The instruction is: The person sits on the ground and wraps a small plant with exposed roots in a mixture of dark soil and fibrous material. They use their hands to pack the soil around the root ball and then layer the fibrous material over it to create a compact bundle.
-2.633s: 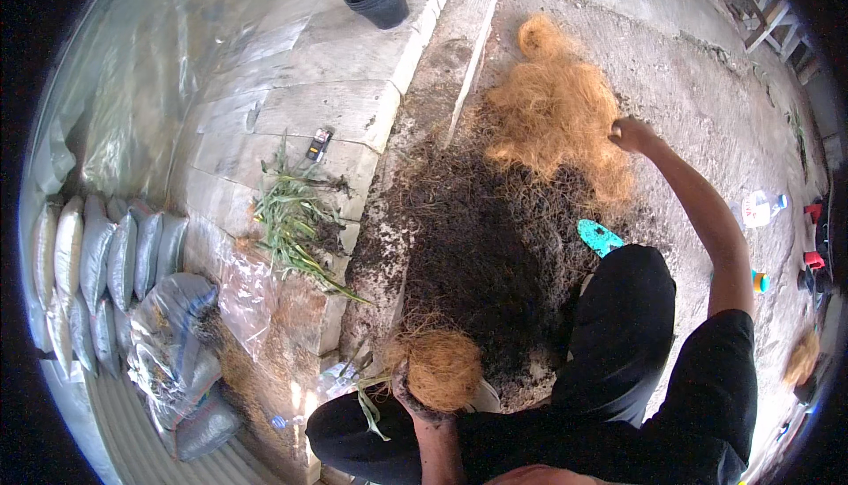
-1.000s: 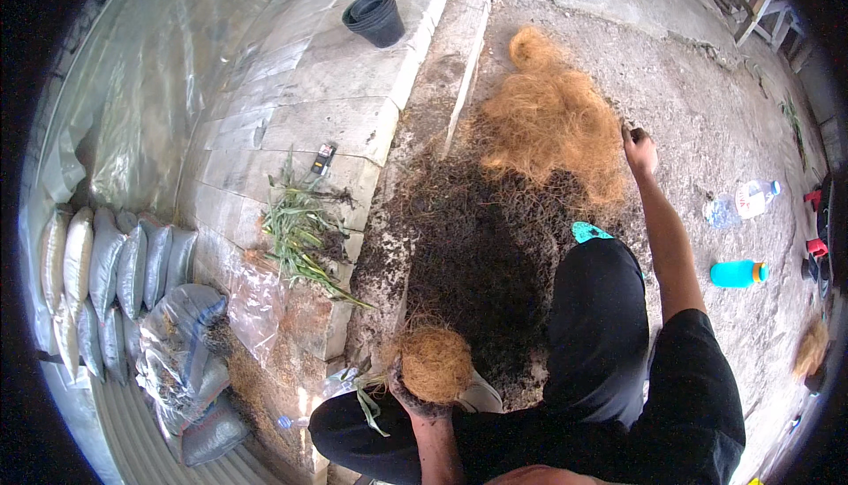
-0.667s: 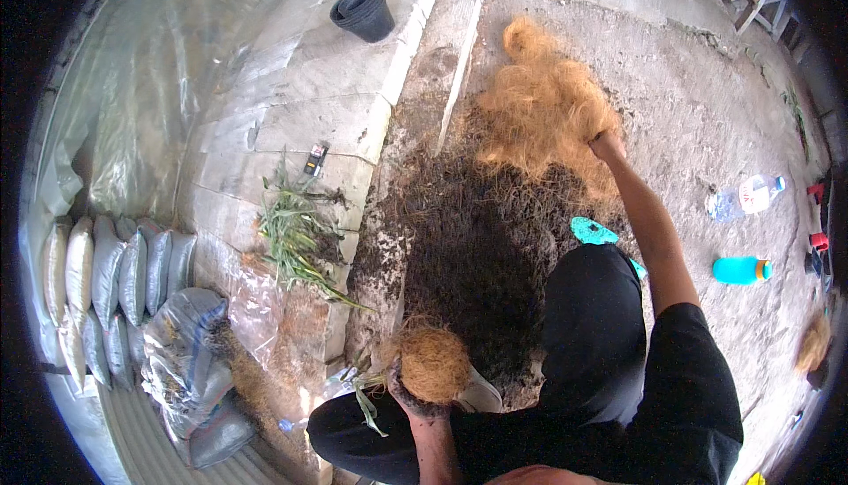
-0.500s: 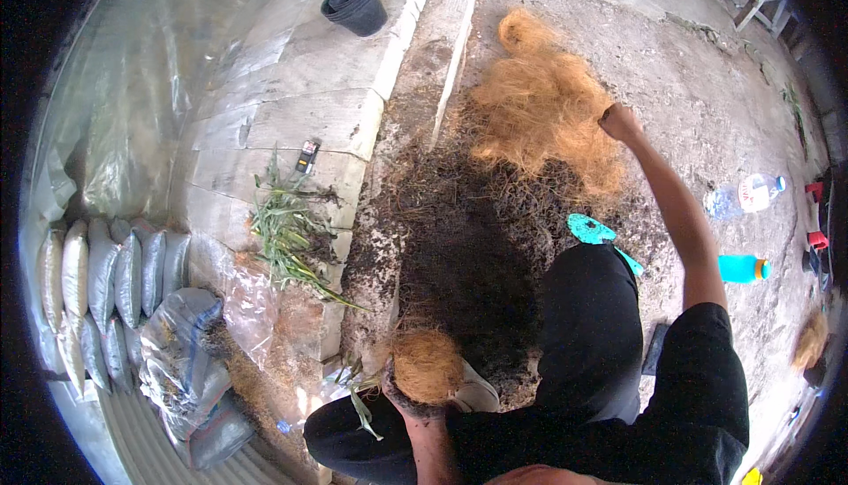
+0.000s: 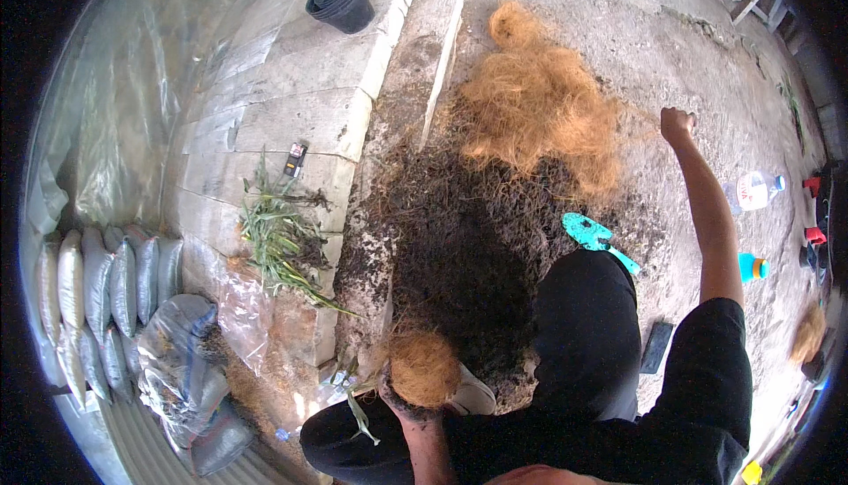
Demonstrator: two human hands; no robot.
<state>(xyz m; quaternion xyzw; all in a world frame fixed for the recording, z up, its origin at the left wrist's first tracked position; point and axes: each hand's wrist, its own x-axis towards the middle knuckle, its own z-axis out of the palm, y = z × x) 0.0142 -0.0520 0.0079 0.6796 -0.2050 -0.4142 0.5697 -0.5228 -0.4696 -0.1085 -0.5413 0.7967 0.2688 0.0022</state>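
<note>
My left hand cups a round ball covered in brown coconut fibre, low in the view by my shoe; its fingers are partly hidden beneath it. Long green leaves hang down beside that wrist. My right arm reaches far out to the right, and my right hand is closed. Thin strands of coconut fibre stretch from it back to the loose fibre pile. That pile spreads over the ground ahead, with dark soil between it and the ball.
A turquoise trowel lies by my knee. Uprooted plants and a small box rest on the left slabs, black pots farther off. Filled bags stand far left. Bottles and a dark phone-like slab are at right.
My right hand has moved right, away from the fibre pile, drawing thin strands out with it. My left hand stays under the fibre-covered ball. The view has shifted slightly.
</note>
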